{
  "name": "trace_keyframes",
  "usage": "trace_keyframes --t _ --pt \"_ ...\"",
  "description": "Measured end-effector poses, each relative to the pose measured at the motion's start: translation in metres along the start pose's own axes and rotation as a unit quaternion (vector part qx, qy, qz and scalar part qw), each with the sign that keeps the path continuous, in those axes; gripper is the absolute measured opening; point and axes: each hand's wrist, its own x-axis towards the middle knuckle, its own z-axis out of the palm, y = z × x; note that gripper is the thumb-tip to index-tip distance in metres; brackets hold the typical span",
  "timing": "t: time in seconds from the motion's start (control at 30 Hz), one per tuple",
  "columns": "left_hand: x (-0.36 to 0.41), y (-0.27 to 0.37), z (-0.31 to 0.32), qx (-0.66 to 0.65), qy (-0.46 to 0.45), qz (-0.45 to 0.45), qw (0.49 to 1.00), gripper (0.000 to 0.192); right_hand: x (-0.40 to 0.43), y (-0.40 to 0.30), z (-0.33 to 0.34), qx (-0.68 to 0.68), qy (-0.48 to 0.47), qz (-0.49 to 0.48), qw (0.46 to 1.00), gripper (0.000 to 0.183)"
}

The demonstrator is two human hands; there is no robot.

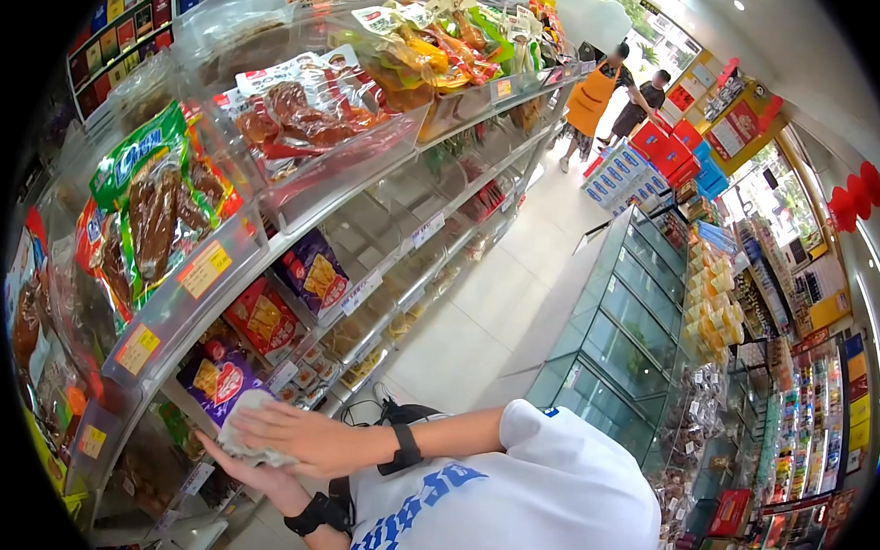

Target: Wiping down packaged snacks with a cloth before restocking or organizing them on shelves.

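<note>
A crumpled whitish-grey cloth (242,428) is between my two hands, in front of the shelf rack. My right hand (325,435) lies over it from above, fingers pointing toward the shelves. Below, my left hand (248,472) supports the cloth from underneath, its fingers extended. Just beyond the cloth is a purple snack packet (218,383), its lower part hidden; I cannot tell whether the cloth touches it. A red snack packet (262,318) and another purple packet (317,267) stand farther along the same shelf. Both wrists wear black bands.
Clear bins above hold vacuum-packed meats (158,221), with price tags (204,267) along the front. A glass display counter (597,346) flanks the tiled aisle (474,327) behind me. Two people, one in an orange apron (592,95), stand by stacked boxes (625,176) near the doorway.
</note>
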Motion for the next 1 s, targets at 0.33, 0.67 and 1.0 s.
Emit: trace_keyframes --t 0.33,0.67,1.0 --pt "-0.022 -0.016 -0.005 -0.115 -0.170 -0.177 0.963 0.052 -0.009 0.011 -0.008 -0.010 0.162 0.187 0.969 0.061" --pt "-0.022 -0.014 0.013 0.041 -0.177 -0.033 0.983 0.042 -0.041 0.016 -0.035 0.479 0.229 0.247 0.811 0.055" --pt "-0.060 -0.018 0.071 0.110 -0.290 0.117 0.944 0.064 -0.077 0.016 -0.068 0.084 0.230 0.157 0.957 0.040"
